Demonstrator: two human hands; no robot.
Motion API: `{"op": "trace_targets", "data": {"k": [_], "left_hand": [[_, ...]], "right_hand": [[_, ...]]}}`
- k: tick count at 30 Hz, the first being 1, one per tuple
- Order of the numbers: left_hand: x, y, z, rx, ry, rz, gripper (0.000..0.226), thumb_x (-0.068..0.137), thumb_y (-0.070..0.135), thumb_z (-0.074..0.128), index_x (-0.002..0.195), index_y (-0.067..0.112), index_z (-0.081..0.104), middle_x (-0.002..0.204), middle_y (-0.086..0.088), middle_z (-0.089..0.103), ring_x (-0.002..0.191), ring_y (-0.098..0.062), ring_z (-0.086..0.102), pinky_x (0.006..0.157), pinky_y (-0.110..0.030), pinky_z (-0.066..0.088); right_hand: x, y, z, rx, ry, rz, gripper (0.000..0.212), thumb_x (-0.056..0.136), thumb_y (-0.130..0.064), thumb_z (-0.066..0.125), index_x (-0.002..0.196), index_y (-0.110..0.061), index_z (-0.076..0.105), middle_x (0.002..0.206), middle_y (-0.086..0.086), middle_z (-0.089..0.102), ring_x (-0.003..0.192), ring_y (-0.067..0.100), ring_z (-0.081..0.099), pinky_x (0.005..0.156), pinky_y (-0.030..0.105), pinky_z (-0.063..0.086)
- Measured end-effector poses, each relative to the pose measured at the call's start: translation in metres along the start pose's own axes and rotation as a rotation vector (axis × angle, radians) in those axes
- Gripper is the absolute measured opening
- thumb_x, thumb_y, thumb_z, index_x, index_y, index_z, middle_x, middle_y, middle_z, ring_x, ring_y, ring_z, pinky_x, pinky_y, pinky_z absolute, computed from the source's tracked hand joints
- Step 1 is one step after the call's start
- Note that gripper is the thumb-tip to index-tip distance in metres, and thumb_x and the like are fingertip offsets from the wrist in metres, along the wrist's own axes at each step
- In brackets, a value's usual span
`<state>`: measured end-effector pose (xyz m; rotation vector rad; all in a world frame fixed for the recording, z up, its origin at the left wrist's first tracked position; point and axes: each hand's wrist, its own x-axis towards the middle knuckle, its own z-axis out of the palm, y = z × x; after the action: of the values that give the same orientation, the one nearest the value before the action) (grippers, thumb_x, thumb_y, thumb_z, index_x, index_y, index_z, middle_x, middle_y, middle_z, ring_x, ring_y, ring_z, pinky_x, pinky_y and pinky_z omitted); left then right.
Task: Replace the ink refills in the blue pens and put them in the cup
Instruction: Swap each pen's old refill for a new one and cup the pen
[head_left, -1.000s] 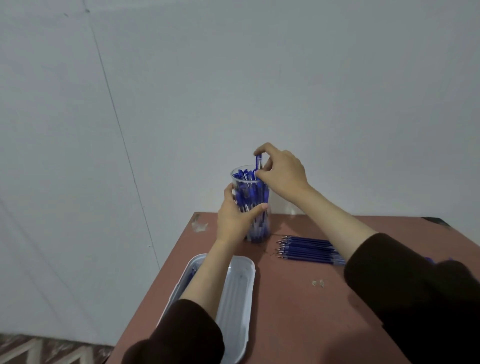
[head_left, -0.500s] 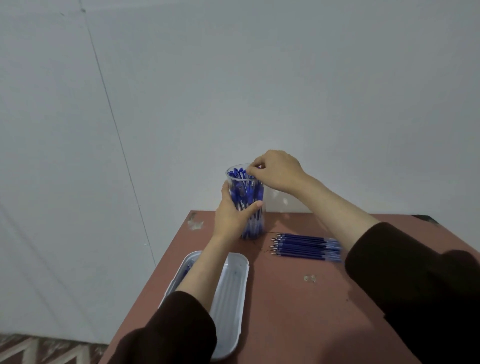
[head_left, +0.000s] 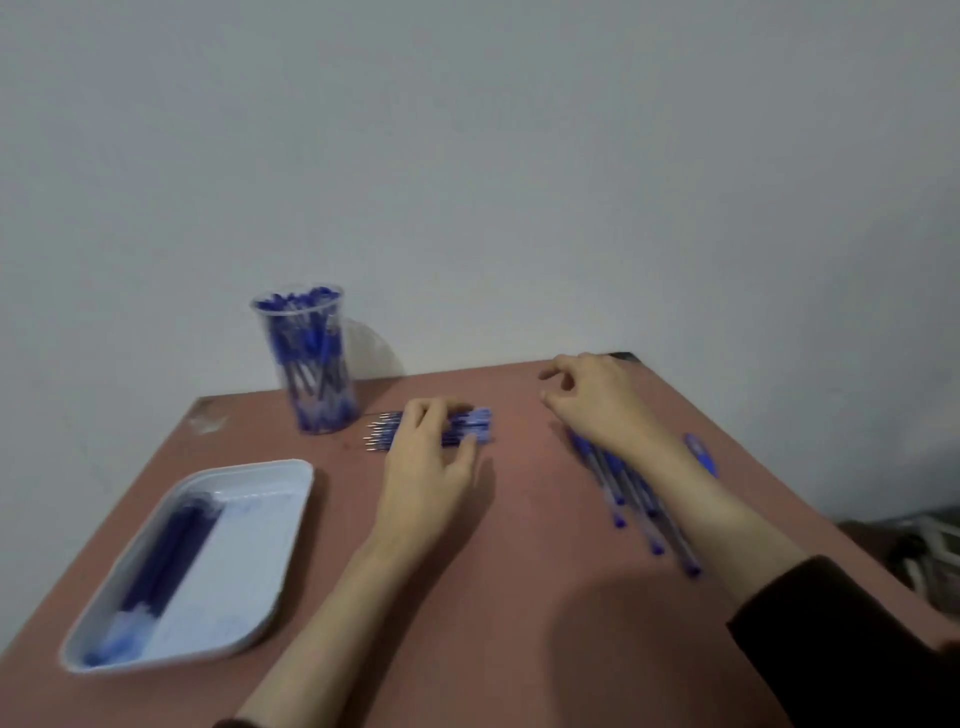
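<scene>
On the reddish table (head_left: 493, 597), near its back left corner, a clear cup (head_left: 317, 364) stands upright against the wall, packed with blue pens. Just to its right lies a bundle of ink refills (head_left: 475, 423), tips toward the cup. The left hand (head_left: 426, 462) is clamped over the bundle, fingers curled across the top and thumb against the near edge. The right hand (head_left: 597, 400) hangs further right with its fingers loosely bent, holding nothing I can make out. Beneath its wrist several loose pens (head_left: 623, 499) lie side by side on the table. A small blue piece (head_left: 701, 454), too blurred to name, sits just beyond them. A white tray (head_left: 249, 561) at the near left holds some blue sticks along its left side.
</scene>
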<state>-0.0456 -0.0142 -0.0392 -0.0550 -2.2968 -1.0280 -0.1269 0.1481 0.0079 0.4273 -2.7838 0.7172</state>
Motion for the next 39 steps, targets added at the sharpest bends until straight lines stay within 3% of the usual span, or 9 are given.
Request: {"op": "trace_targets", "data": {"k": [6,11,16,20,23,26,29,33,39], "left_hand": [[-0.008,0.012,0.033,-0.093,-0.13,-0.034,0.02,0.086,0.005,0.061,0.096,0.021,0.065,0.103,0.004,0.058,0.08,0.001,0.059,0.073,-0.011,0.045],[-0.009,0.017,0.041,-0.077,-0.168,-0.044,0.016,0.087,0.007,0.061,0.095,0.018,0.067,0.096,0.003,0.062,0.074,0.0,0.058,0.066,-0.005,0.043],[-0.01,0.016,0.035,-0.177,-0.129,-0.119,0.018,0.087,0.005,0.059,0.091,0.02,0.069,0.084,0.011,0.066,0.067,0.0,0.059,0.06,-0.008,0.042],[-0.01,0.012,0.017,-0.268,-0.052,-0.146,0.025,0.089,0.003,0.059,0.087,0.027,0.067,0.08,0.012,0.068,0.066,0.004,0.059,0.06,-0.007,0.043],[-0.012,0.002,-0.001,-0.25,0.05,-0.14,0.028,0.088,0.004,0.059,0.089,0.032,0.064,0.084,0.012,0.068,0.069,0.004,0.06,0.065,-0.008,0.045],[-0.017,-0.012,-0.017,-0.145,0.167,-0.07,0.033,0.086,-0.001,0.057,0.105,0.025,0.061,0.102,0.005,0.064,0.082,0.003,0.06,0.074,-0.008,0.044],[-0.016,-0.026,-0.024,0.007,0.241,-0.002,0.043,0.076,0.002,0.049,0.114,0.016,0.061,0.11,0.002,0.058,0.101,-0.012,0.054,0.09,-0.023,0.041],[-0.014,-0.035,-0.029,0.078,0.236,-0.035,0.048,0.071,0.003,0.045,0.114,0.015,0.062,0.112,0.0,0.06,0.099,-0.006,0.042,0.09,-0.015,0.034],[-0.011,-0.033,-0.027,0.039,0.166,-0.042,0.043,0.077,0.008,0.048,0.116,0.016,0.062,0.111,0.004,0.061,0.101,-0.01,0.049,0.09,-0.014,0.037]], "right_hand": [[-0.033,0.076,-0.021,-0.227,-0.019,0.332,0.036,0.088,-0.022,0.053,0.123,-0.012,0.058,0.125,0.015,0.052,0.118,0.034,0.044,0.092,0.038,0.04],[-0.044,0.088,-0.019,-0.217,-0.059,0.389,0.032,0.089,-0.011,0.048,0.12,-0.004,0.052,0.12,0.019,0.047,0.105,0.036,0.052,0.082,0.038,0.045],[-0.039,0.06,-0.028,-0.218,-0.01,0.247,0.007,0.09,-0.003,0.047,0.095,-0.003,0.051,0.105,0.018,0.059,0.084,0.03,0.052,0.066,0.034,0.043],[-0.026,0.005,-0.024,-0.125,-0.016,0.032,0.039,0.087,-0.006,0.047,0.125,-0.006,0.054,0.121,0.014,0.059,0.11,0.034,0.054,0.089,0.037,0.046],[-0.021,-0.038,-0.008,0.017,-0.112,-0.158,0.047,0.09,-0.005,0.042,0.135,-0.017,0.048,0.123,0.005,0.06,0.114,0.026,0.053,0.088,0.031,0.038],[-0.018,-0.066,0.019,0.178,-0.223,-0.252,0.037,0.092,-0.008,0.043,0.126,-0.019,0.053,0.106,0.006,0.062,0.097,0.024,0.056,0.079,0.031,0.044],[-0.016,-0.079,0.047,0.235,-0.259,-0.288,0.021,0.095,-0.016,0.048,0.109,-0.016,0.064,0.103,0.008,0.066,0.094,0.026,0.061,0.077,0.035,0.047],[-0.017,-0.08,0.065,0.19,-0.259,-0.441,0.02,0.095,-0.023,0.054,0.11,-0.018,0.067,0.094,0.003,0.062,0.094,0.023,0.057,0.069,0.026,0.031],[-0.019,-0.061,0.073,0.2,-0.106,-0.487,0.023,0.093,-0.036,0.053,0.112,-0.033,0.065,0.091,-0.006,0.065,0.089,0.017,0.058,0.08,0.039,0.046]]}}
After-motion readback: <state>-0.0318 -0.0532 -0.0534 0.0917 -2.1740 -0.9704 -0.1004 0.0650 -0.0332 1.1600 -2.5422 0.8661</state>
